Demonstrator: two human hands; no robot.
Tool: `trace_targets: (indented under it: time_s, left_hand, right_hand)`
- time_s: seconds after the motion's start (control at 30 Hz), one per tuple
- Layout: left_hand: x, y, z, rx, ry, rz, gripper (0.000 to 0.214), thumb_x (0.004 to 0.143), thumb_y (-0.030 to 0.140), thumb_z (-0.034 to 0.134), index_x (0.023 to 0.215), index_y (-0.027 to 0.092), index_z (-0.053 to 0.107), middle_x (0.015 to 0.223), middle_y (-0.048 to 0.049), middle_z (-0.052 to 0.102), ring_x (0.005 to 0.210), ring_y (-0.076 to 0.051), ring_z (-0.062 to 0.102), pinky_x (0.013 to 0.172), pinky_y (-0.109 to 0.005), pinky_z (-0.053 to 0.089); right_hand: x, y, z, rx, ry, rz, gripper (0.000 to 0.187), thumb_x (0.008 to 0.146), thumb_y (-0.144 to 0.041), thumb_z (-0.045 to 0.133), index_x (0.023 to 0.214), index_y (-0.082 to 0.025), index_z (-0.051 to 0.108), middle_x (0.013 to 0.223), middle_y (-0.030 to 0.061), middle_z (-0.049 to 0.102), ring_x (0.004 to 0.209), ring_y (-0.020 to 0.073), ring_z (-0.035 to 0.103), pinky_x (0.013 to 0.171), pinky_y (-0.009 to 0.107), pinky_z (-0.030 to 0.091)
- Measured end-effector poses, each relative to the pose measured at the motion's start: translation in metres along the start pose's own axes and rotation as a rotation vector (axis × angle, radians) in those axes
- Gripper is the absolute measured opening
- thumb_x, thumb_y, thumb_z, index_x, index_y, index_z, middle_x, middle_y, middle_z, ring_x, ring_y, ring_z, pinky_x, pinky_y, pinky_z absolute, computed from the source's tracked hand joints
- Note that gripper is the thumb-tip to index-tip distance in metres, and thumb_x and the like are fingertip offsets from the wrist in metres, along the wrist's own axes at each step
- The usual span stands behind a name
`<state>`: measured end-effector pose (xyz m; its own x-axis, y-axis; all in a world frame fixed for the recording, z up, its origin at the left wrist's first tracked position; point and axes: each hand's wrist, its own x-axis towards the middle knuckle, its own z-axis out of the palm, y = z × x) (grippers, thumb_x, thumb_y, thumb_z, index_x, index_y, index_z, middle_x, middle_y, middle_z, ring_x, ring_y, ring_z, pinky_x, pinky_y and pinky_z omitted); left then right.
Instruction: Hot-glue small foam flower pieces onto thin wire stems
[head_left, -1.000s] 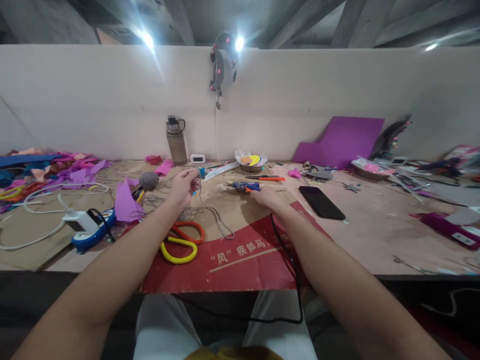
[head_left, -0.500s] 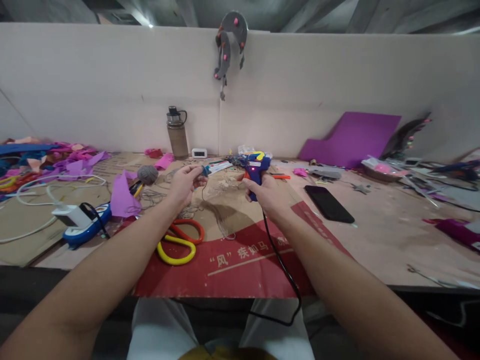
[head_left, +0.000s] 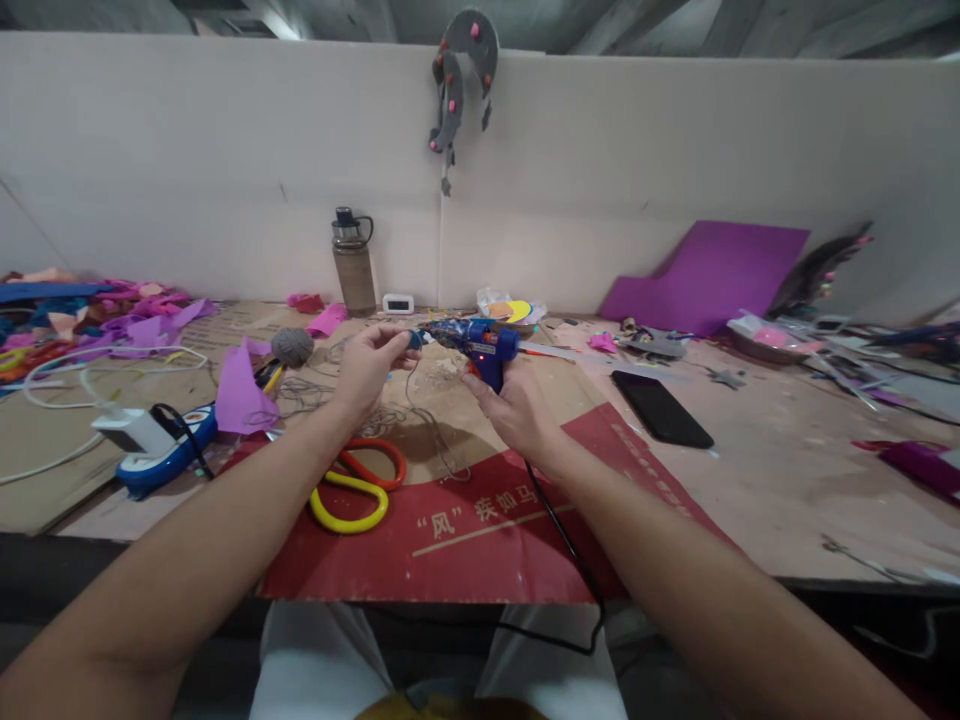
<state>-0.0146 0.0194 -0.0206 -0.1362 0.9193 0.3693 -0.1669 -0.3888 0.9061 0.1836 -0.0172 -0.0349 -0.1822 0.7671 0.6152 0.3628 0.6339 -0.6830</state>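
Note:
My right hand is wrapped round the handle of a blue hot glue gun, whose nozzle points left. A small red light glows on the gun's side. My left hand pinches a small blue piece, too small to name, close to the nozzle; I cannot tell whether they touch. A thin grey string hangs down from that piece onto the cardboard. Red-and-yellow-handled scissors lie below my left forearm, partly hidden by it.
A grey yarn ball, a blue power strip and a bottle stand left. A black phone and purple sheet are right. Red-printed cardboard covers the front, with the gun's black cord running over it.
My right hand has turned the glue gun leftward and brought its nozzle up to the small blue piece. My left hand has stayed nearly in place. The camera has shifted slightly.

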Motion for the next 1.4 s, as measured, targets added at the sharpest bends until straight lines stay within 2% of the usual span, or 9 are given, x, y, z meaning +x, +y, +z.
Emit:
trace_targets:
  time_s: [0.2, 0.5, 0.97, 1.4]
  left_hand:
    - [-0.0005, -0.0010, 0.0002, 0.043, -0.019, 0.045, 0.022, 0.071, 0.030, 0.073, 0.080, 0.014, 0.061, 0.068, -0.0015, 0.066, 0.061, -0.014, 0.067, 0.055, -0.023, 0.051]
    - [-0.0027, 0.0003, 0.0019, 0.044, -0.028, 0.041, 0.022, 0.070, 0.029, 0.073, 0.079, 0.014, 0.061, 0.069, -0.0014, 0.065, 0.060, -0.014, 0.067, 0.052, -0.022, 0.050]
    - [-0.0059, 0.0033, 0.0047, 0.017, -0.050, -0.006, 0.023, 0.069, 0.030, 0.074, 0.077, 0.014, 0.061, 0.069, -0.0027, 0.065, 0.056, -0.015, 0.066, 0.045, -0.022, 0.047]
    - [-0.0078, 0.0058, 0.0048, 0.030, -0.033, 0.014, 0.023, 0.069, 0.029, 0.074, 0.080, 0.014, 0.060, 0.070, -0.0024, 0.066, 0.058, -0.016, 0.067, 0.047, -0.022, 0.048]
  right_hand:
    - [0.0009, -0.0033, 0.0031, -0.095, -0.003, 0.047, 0.023, 0.085, -0.036, 0.052, 0.097, -0.017, 0.056, 0.088, 0.0102, 0.064, 0.078, 0.0230, 0.057, 0.075, 0.039, 0.046]
    - [-0.0007, -0.0082, 0.0036, -0.117, 0.010, 0.071, 0.020, 0.084, -0.034, 0.053, 0.095, -0.018, 0.055, 0.089, 0.0116, 0.065, 0.080, 0.0239, 0.060, 0.076, 0.039, 0.047]
    - [-0.0009, -0.0073, 0.0047, -0.148, 0.034, 0.019, 0.024, 0.085, -0.034, 0.055, 0.103, -0.018, 0.058, 0.096, 0.0129, 0.067, 0.086, 0.0254, 0.061, 0.078, 0.040, 0.048]
    - [-0.0030, -0.0056, 0.0053, -0.144, 0.021, 0.010, 0.025, 0.086, -0.035, 0.053, 0.104, -0.018, 0.057, 0.098, 0.0133, 0.067, 0.089, 0.0259, 0.061, 0.083, 0.043, 0.048]
